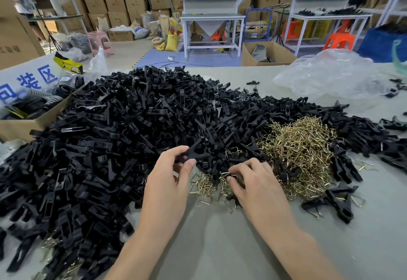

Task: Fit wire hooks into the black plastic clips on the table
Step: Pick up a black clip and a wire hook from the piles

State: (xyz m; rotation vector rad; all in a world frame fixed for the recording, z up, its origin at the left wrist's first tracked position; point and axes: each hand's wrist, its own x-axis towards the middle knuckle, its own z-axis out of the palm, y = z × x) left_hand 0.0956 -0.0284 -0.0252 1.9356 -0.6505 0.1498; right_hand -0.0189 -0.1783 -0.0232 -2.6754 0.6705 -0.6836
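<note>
Bright even overhead light, soft shadows, wide-angle edge warp, bg blurry.

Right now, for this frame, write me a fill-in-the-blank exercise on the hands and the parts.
1. The left hand pinches one ____ plastic clip.
2. The right hand picks at wire hooks; their bigger heap lies to its ____.
3. The cardboard box sits at the table's ____ edge.
Missing words: black; right; left.
</note>
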